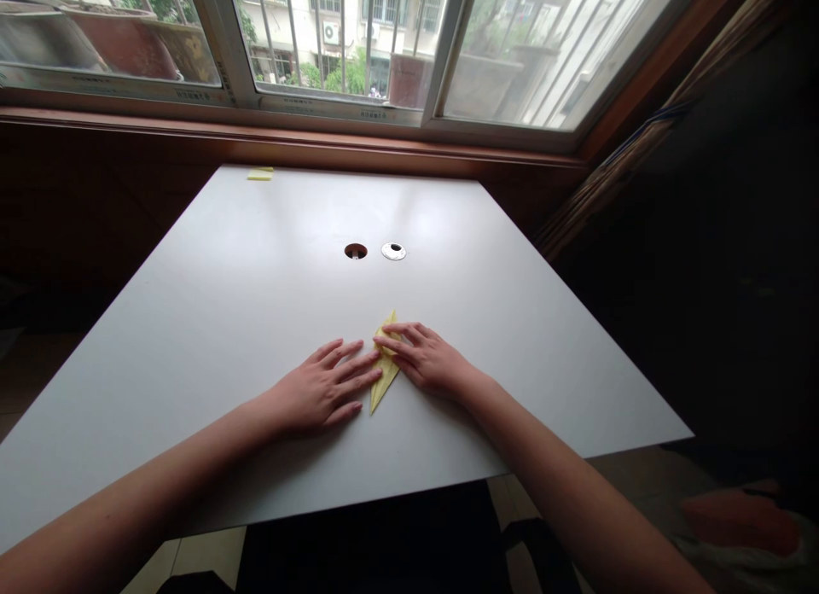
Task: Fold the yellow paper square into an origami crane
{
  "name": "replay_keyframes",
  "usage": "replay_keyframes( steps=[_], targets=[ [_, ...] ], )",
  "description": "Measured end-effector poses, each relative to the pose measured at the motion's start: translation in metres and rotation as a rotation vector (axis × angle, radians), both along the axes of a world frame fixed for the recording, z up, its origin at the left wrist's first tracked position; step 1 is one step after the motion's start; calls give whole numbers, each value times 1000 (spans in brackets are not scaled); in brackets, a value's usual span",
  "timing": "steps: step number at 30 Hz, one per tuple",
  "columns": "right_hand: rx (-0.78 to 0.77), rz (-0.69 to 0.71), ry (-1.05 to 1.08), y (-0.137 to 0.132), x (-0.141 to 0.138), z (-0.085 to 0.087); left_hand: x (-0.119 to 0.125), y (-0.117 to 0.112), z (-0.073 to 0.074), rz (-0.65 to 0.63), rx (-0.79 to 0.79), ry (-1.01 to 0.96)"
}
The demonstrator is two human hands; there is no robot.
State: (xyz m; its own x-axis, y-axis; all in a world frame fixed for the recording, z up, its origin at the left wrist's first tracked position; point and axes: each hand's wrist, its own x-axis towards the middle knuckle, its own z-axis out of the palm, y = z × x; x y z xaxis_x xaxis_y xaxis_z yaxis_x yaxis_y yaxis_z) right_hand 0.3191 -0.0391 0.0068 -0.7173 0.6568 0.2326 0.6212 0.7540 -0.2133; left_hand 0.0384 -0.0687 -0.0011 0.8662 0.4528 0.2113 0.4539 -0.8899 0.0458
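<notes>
A folded piece of yellow paper [384, 381] lies on the white table, narrow and pointed at its near and far ends. My left hand [333, 381] rests flat to the left of it, fingers spread, with fingertips touching the paper's left edge. From the right, my right hand [426, 355] reaches over the paper, its fingers stretched out and lying on the upper part. Those fingers hide some of the paper's middle and right side.
The white table [211, 312] has a round hole [356, 251] and, beside it, a round grommet cover [393, 251]. A yellow paper strip [260, 174] sits at the far left edge. Behind the table is a barred window [339, 39]; a curtain [640, 150] hangs at right.
</notes>
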Motion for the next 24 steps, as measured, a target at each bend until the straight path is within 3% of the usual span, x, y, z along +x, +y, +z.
replay_keyframes(
  steps=[24],
  targets=[
    [43,-42,-84,5,-6,1,-3,-24,5,-20,-63,-20]
  ],
)
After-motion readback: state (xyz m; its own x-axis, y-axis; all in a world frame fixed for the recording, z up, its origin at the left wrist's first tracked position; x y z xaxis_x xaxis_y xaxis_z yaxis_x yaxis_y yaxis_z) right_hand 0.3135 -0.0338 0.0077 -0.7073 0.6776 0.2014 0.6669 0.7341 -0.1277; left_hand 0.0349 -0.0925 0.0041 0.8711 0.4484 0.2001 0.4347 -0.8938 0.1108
